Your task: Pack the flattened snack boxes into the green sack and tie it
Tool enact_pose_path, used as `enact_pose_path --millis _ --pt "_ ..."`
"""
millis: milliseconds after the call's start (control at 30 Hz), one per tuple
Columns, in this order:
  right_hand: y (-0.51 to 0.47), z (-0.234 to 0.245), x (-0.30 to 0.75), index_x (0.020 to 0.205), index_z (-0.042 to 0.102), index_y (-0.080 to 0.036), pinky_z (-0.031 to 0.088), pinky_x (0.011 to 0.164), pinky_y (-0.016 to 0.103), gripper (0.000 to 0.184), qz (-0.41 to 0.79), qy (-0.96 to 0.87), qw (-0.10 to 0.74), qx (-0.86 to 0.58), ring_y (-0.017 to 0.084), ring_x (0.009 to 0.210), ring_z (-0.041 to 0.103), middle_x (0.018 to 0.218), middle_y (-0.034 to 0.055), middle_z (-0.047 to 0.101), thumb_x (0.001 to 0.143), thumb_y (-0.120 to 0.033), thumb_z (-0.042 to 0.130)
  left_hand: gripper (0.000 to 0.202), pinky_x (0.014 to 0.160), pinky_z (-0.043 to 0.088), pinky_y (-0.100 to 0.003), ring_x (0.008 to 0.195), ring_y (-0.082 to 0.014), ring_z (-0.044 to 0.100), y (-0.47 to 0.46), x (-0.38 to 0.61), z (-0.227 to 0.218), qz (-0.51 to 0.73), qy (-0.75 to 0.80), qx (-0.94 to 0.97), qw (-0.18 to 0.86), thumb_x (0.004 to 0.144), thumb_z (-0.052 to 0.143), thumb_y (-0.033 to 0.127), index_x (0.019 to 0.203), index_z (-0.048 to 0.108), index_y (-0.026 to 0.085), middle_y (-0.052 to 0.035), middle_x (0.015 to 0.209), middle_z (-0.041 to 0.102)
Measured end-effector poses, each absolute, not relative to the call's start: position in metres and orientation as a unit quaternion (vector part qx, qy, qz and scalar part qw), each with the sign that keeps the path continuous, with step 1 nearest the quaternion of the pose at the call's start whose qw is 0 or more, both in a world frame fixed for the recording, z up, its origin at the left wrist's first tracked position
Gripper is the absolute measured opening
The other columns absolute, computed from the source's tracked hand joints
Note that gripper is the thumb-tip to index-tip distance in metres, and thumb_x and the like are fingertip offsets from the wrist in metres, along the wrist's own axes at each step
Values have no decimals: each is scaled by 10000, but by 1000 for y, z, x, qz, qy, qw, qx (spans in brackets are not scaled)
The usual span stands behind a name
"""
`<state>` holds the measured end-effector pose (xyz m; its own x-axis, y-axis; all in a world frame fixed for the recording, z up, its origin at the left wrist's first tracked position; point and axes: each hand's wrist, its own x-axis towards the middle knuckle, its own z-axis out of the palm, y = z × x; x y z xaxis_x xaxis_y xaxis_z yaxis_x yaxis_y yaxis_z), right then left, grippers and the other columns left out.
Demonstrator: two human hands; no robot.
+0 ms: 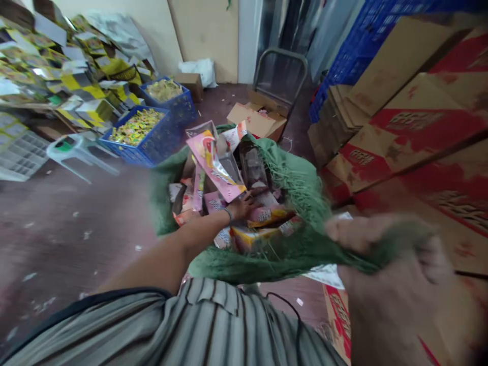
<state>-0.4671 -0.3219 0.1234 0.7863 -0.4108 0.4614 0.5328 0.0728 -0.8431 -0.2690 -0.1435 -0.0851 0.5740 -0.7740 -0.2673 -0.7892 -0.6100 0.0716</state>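
A large green woven sack (301, 188) stands open in front of me, stuffed with flattened pink, yellow and clear packaging (215, 162). My left hand (242, 207) reaches into the sack and rests with fingers flat on the packaging inside. My right hand (385, 264) is close to the camera and blurred; its fingers are closed round the sack's near rim, pulling the green fabric taut to the right.
Red-and-brown cardboard cartons (419, 122) are stacked at the right, with blue crates (366, 35) behind them. Two blue baskets (152, 137) of small packets, a white plastic stool (76, 150) and a heap of yellow cartons (57, 66) stand at the left. A trolley (280, 76) and an open box (257, 119) lie beyond the sack.
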Motion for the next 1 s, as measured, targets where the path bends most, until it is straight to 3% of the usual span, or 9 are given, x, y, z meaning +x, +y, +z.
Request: enact_pose_path --millis 167,267,333,400,500,600,733,867,1000 --pt "-325 85 -393 681 520 -183 443 529 233 437 -299 13 750 -590 106 511 472 576 -44 482 927 -494 706 724 1207 183 -710 1556 -450 151 -189 -294 -57 202 456 -862 -86 893 612 185 1585 400 156 -205 1612 397" --pt "-326 67 -368 769 523 -202 338 436 204 417 -233 24 755 -613 94 450 367 541 -74 404 930 -563 656 562 1198 375 -462 1425 -340 470 -185 -306 -24 252 487 -825 -136 895 610 169 1455 570 142 -162 1542 516" --pt "-328 59 -361 841 565 -204 345 441 216 389 -198 -3 735 -648 109 462 384 550 -69 409 947 -576 595 383 1043 510 -299 1203 -227 659 -158 -311 5 295 492 -798 -186 957 552 226 1317 668 165 -103 1341 691" --pt "-330 54 -357 919 614 -195 370 468 231 396 -181 -27 712 -678 121 480 406 559 -65 414 944 -587 568 319 896 563 -273 991 -193 725 -116 -312 35 307 424 -798 -300 996 518 362 1160 724 182 -71 1104 775" --pt "-327 52 -347 1081 664 -177 413 536 253 491 -165 -10 656 -737 137 551 473 660 -24 544 909 -627 568 293 708 561 -292 733 -186 700 -41 -294 73 123 111 -881 -442 914 610 462 868 700 187 -50 832 756" --pt "-316 56 -331 1214 679 -174 508 748 321 655 -157 28 593 -789 205 804 627 1001 77 709 826 -690 569 291 694 506 -328 716 -203 660 22 -244 96 -74 -78 -912 -396 967 510 403 809 606 179 -67 746 680" --pt "-292 57 -313 1278 679 -162 515 935 376 802 -148 74 561 -811 299 1147 630 1265 119 690 735 -738 549 317 901 441 -408 1058 -298 629 58 -144 107 -177 -127 -909 -356 1014 495 392 901 616 121 -166 972 695" --pt "-268 45 -313 1307 661 -125 543 890 372 917 -155 146 553 -805 317 1130 643 1265 145 692 677 -786 575 682 1058 379 -417 1307 -333 509 46 -61 86 -147 -53 -903 -401 951 627 534 1349 517 -9 -294 1425 547" --pt "-251 44 -319 1332 646 -110 539 877 385 959 -195 205 528 -801 321 1072 660 1232 159 700 673 -804 591 654 1014 463 -361 1220 -292 613 4 -47 33 -33 68 -896 -437 889 718 445 1411 565 82 -202 1393 632"
